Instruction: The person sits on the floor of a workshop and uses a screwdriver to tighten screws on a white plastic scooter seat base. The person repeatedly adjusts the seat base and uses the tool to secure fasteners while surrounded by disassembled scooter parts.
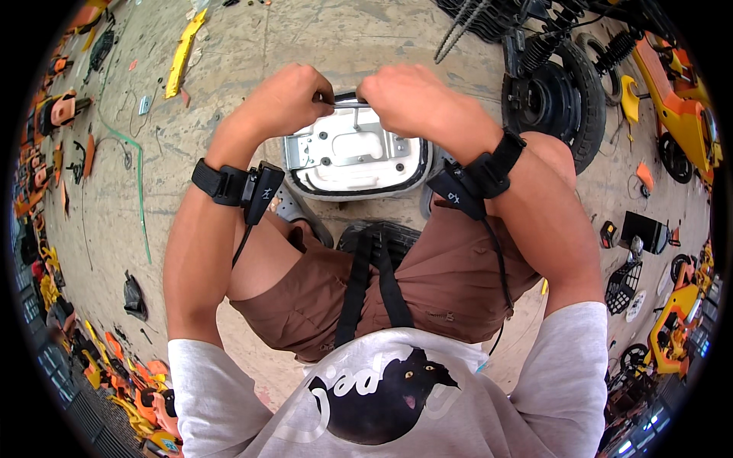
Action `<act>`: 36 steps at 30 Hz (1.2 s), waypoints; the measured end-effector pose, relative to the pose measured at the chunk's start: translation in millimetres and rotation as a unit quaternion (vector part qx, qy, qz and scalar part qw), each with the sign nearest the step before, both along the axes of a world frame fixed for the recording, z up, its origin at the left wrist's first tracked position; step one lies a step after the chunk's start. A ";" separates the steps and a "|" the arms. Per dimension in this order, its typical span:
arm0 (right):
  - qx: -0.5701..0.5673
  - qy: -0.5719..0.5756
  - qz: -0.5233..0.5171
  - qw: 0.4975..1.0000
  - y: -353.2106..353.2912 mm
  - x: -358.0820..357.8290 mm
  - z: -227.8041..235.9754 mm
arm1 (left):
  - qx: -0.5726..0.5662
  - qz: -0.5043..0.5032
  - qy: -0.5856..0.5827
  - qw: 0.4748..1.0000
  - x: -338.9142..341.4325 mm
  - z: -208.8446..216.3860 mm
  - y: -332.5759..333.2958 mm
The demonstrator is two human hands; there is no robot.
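Note:
Between my feet lies a seat, its white underside facing up, with a black rim and metal brackets fixed by black fasteners. My left hand is closed at the far left part of it, the thumb and fingertips pinched together. My right hand is closed at the far right part, knuckles up. A thin dark bar runs between the two hands across the seat's far side, and both sets of fingertips grip its ends. The fingertips of my right hand are partly hidden.
A black wheel with shock absorbers stands at the far right. On the left floor lie a yellow strip, a green cord and a black bag. Orange and yellow vehicles line both sides.

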State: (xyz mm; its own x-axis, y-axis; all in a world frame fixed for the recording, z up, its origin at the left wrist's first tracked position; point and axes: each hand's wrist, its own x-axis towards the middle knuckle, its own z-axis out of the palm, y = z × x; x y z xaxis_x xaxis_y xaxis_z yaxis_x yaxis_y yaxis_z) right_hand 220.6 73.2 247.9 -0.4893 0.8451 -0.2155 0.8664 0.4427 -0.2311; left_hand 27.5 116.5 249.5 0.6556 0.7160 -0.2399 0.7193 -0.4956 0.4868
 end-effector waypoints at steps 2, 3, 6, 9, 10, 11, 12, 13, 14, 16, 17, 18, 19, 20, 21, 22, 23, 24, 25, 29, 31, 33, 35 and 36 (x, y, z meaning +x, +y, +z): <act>-0.004 0.000 -0.002 1.000 -0.1 -0.1 -0.3 | -0.005 0.004 0.001 1.000 0.9 -0.2 -0.1; -0.003 0.005 -0.003 1.000 0.1 0.3 -1.0 | -0.010 0.007 0.000 1.000 1.5 0.2 -0.1; 0.005 0.001 -0.006 1.000 0.3 -0.4 3.8 | 0.010 0.001 -0.005 1.000 -0.2 -3.9 0.7; 0.065 0.016 -0.008 0.998 0.1 0.3 -0.2 | 0.008 0.012 -0.003 1.000 0.4 -4.5 0.9; 0.094 0.026 -0.010 0.995 0.1 0.9 -5.1 | 0.001 0.020 -0.001 1.000 1.0 -3.9 0.8; 0.112 0.034 -0.010 0.993 1.0 1.2 -12.3 | -0.007 0.020 0.011 1.000 1.7 -3.0 1.1; 0.131 0.042 -0.010 0.990 2.3 0.0 -18.9 | -0.015 0.020 0.023 0.999 1.8 -1.9 1.6; 0.149 0.050 -0.010 0.987 3.9 -0.4 -24.9 | -0.024 0.020 0.036 0.999 2.0 -1.2 2.0; 0.141 0.041 -0.015 0.989 5.4 -3.1 -23.2 | -0.024 0.019 0.042 0.999 1.2 -1.4 1.5; 0.125 0.023 -0.026 0.992 8.7 -8.2 -18.7 | -0.025 0.018 0.054 0.998 0.0 -2.0 0.0; 0.136 0.027 -0.028 0.990 9.3 -8.6 -19.4 | -0.019 0.019 0.055 0.998 0.2 -2.9 -0.8; 0.148 0.032 -0.029 0.988 10.0 -8.9 -20.8 | -0.013 0.021 0.057 0.998 0.5 -4.7 -1.7; 0.159 0.036 -0.029 0.986 10.6 -9.6 -21.4 | -0.007 0.022 0.058 0.998 0.5 -5.7 -2.1; 0.154 0.015 -0.030 0.987 11.7 -12.6 -21.5 | 0.004 0.026 0.054 0.998 -0.5 -6.1 -2.2; 0.150 -0.006 -0.031 0.988 13.3 -16.7 -21.2 | 0.016 0.030 0.050 0.998 -1.8 -6.4 -2.3; 0.145 -0.027 -0.032 0.989 14.5 -19.5 -20.9 | 0.027 0.034 0.047 0.998 -3.1 -6.6 -2.3; 0.150 -0.025 -0.030 0.988 15.1 -20.3 -20.6 | 0.030 0.040 0.050 0.997 -3.5 -6.5 -2.5; 0.154 -0.022 -0.028 0.987 15.9 -20.9 -20.4 | 0.033 0.045 0.053 0.997 -3.2 -5.9 -3.1; 0.159 -0.020 -0.026 0.987 16.7 -21.4 -20.5 | 0.036 0.051 0.057 0.996 -2.7 -5.7 -3.9; 0.135 0.019 -0.026 0.990 21.2 -20.1 -24.7 | 0.054 0.053 0.057 0.996 -0.2 -6.5 -7.0; 0.138 0.022 -0.018 0.990 21.6 -21.2 -25.1 | 0.053 0.059 0.054 0.995 -1.5 -8.4 -6.5; 0.130 0.024 -0.012 0.991 18.4 -23.1 -21.6 | 0.045 0.067 0.065 0.995 -1.4 -8.7 -4.9; 0.101 0.011 -0.008 0.995 17.1 -24.9 -16.2 | 0.041 0.072 0.075 0.994 -0.1 -7.9 -4.9; 0.076 -0.003 -0.007 0.997 17.7 -26.1 -13.0 | 0.041 0.074 0.078 0.993 1.3 -7.2 -5.2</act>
